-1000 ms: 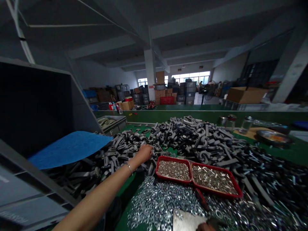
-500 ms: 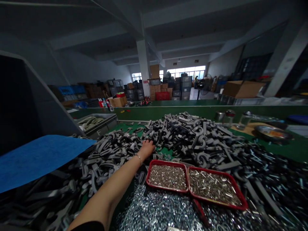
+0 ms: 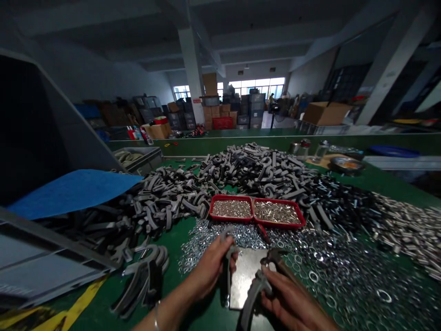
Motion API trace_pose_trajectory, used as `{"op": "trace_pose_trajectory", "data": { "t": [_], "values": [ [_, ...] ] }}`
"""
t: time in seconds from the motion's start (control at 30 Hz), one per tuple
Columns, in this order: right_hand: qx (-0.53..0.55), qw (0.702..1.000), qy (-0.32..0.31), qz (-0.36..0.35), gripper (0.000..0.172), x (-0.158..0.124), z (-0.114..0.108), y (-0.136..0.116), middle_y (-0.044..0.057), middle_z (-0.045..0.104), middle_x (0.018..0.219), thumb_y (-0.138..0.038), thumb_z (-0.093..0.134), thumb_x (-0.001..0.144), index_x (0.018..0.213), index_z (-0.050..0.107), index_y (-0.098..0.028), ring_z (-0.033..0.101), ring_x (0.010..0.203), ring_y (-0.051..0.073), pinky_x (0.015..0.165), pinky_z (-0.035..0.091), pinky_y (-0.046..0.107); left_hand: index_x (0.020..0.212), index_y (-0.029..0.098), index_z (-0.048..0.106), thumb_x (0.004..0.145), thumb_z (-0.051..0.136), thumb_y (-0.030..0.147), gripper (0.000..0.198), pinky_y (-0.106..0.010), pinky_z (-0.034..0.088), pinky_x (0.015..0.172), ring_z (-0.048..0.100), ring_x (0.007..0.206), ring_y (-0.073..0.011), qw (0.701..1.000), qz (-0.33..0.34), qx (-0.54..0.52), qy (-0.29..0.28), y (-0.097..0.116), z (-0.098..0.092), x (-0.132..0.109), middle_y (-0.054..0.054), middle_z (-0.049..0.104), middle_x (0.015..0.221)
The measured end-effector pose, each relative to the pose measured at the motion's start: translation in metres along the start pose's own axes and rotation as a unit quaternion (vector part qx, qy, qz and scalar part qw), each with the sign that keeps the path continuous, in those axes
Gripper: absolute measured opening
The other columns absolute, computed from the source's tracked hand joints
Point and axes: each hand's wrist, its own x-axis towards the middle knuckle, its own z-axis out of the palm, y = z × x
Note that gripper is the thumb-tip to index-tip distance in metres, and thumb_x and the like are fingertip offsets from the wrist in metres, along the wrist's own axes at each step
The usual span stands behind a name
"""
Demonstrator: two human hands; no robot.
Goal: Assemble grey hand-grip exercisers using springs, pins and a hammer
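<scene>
In the head view, the left hand (image 3: 212, 262), low in the middle of the frame, has its fingers closed around a curved grey piece (image 3: 230, 253). That piece stands nearly upright in the frame, thick end at the top, long axis running down beside a metal plate (image 3: 243, 280).

The right hand (image 3: 287, 294), bottom centre-right, grips a second grey piece (image 3: 253, 294) between thumb and curled fingers. Its knobbed end points up and right; the long axis slants to the lower left.

Just above the hands sit two red trays, end to end: the left tray (image 3: 229, 219) is full of tiny metal bits, the right tray (image 3: 282, 225) of short shiny pins. At middle left, a small grey crate (image 3: 148, 162) holds something pale and cloth-like. The large grey bin (image 3: 34, 257) at the left edge lies tipped, a blue sheet (image 3: 76, 191) at its mouth.

That bin is cut off by the frame, and its inside is too dark for me to read. The right hand hides part of a hammer (image 3: 275, 253). I can't make out the orange stuff in the round dish (image 3: 346, 164) at right.
</scene>
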Motion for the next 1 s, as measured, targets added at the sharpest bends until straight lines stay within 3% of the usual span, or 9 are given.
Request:
{"op": "trace_pose_trajectory", "data": {
  "t": [0.07, 0.13, 0.2, 0.27, 0.43, 0.53, 0.7, 1.0],
  "values": [
    [-0.087, 0.996, -0.012, -0.01, 0.04, -0.013, 0.001, -0.004, 0.006, 0.07, 0.082, -0.058, 0.051, 0.093, 0.085, 0.063, -0.02, 0.068, 0.076, 0.021, 0.069, 0.055, 0.031, 0.1, 0.019, 0.049, 0.094, 0.046, 0.062, 0.043, -0.02, 0.04, 0.046, 0.05, 0.046, -0.0082, 0.999, -0.033, 0.024, -0.004, -0.037, 0.021, -0.031, 0.003, 0.058, 0.068],
    [-0.231, 0.97, 0.023, -0.073, 0.04, -0.022, 0.003, -0.007, 0.005, 0.069, 0.081, -0.058, 0.05, 0.093, 0.082, 0.061, -0.021, 0.066, 0.078, 0.022, 0.072, 0.053, 0.032, 0.102, 0.02, 0.048, 0.093, 0.043, 0.066, 0.047, -0.019, 0.033, 0.04, 0.045, 0.04, -0.0083, 0.997, -0.051, 0.054, -0.006, -0.055, 0.038, -0.049, 0.005, 0.056, 0.059],
    [-0.36, 0.921, 0.054, -0.138, 0.036, -0.028, 0.004, -0.008, 0.006, 0.07, 0.082, -0.054, 0.047, 0.096, 0.088, 0.06, -0.022, 0.066, 0.08, 0.024, 0.074, 0.051, 0.033, 0.105, 0.02, 0.049, 0.092, 0.04, 0.069, 0.051, -0.019, 0.031, 0.037, 0.044, 0.038, -0.0094, 0.996, -0.059, 0.064, 0.002, -0.06, 0.049, -0.058, 0.006, 0.054, 0.053],
    [-0.43, 0.888, 0.051, -0.157, 0.033, -0.032, 0.005, -0.01, 0.008, 0.071, 0.084, -0.05, 0.038, 0.1, 0.097, 0.057, -0.022, 0.068, 0.081, 0.025, 0.071, 0.049, 0.033, 0.106, 0.02, 0.049, 0.091, 0.037, 0.07, 0.054, -0.018, 0.031, 0.036, 0.043, 0.036, -0.01, 0.996, -0.06, 0.064, 0.007, -0.057, 0.055, -0.063, 0.007, 0.052, 0.049],
    [-0.492, 0.853, 0.031, -0.172, 0.031, -0.04, 0.008, -0.01, 0.008, 0.073, 0.082, -0.044, 0.032, 0.102, 0.1, 0.054, -0.023, 0.072, 0.078, 0.027, 0.064, 0.048, 0.031, 0.101, 0.02, 0.048, 0.09, 0.037, 0.071, 0.054, -0.017, 0.026, 0.03, 0.038, 0.031, -0.0088, 0.995, -0.062, 0.084, 0.004, -0.055, 0.061, -0.068, 0.009, 0.048, 0.047],
    [-0.48, 0.859, 0.017, -0.174, 0.029, -0.046, 0.008, -0.004, 0.007, 0.074, 0.081, -0.042, 0.033, 0.102, 0.1, 0.054, -0.023, 0.073, 0.074, 0.026, 0.062, 0.049, 0.031, 0.097, 0.021, 0.047, 0.088, 0.037, 0.074, 0.055, -0.016, 0.023, 0.026, 0.036, 0.029, -0.0083, 0.993, -0.054, 0.105, 0.016, -0.057, 0.067, -0.069, 0.01, 0.044, 0.049],
    [-0.41, 0.896, 0.032, -0.17, 0.024, -0.052, 0.004, 0.005, 0.006, 0.073, 0.086, -0.04, 0.036, 0.101, 0.099, 0.054, -0.024, 0.072, 0.08, 0.023, 0.068, 0.05, 0.029, 0.101, 0.022, 0.048, 0.091, 0.031, 0.072, 0.053, -0.019, 0.023, 0.027, 0.037, 0.031, -0.009, 0.984, -0.046, 0.165, 0.043, -0.064, 0.074, -0.07, 0.008, 0.046, 0.056],
    [-0.392, 0.906, 0.009, -0.157, 0.032, -0.056, 0.008, -0.02, 0.006, 0.074, 0.079, -0.048, 0.04, 0.096, 0.098, 0.063, -0.026, 0.071, 0.072, 0.024, 0.062, 0.052, 0.03, 0.119, 0.02, 0.05, 0.098, 0.018, 0.058, 0.054, -0.03, 0.045, 0.056, 0.063, 0.061, -0.0215, 0.938, 0.023, 0.341, 0.055, -0.063, 0.062, -0.079, -0.004, 0.061, 0.068]
  ]
}}
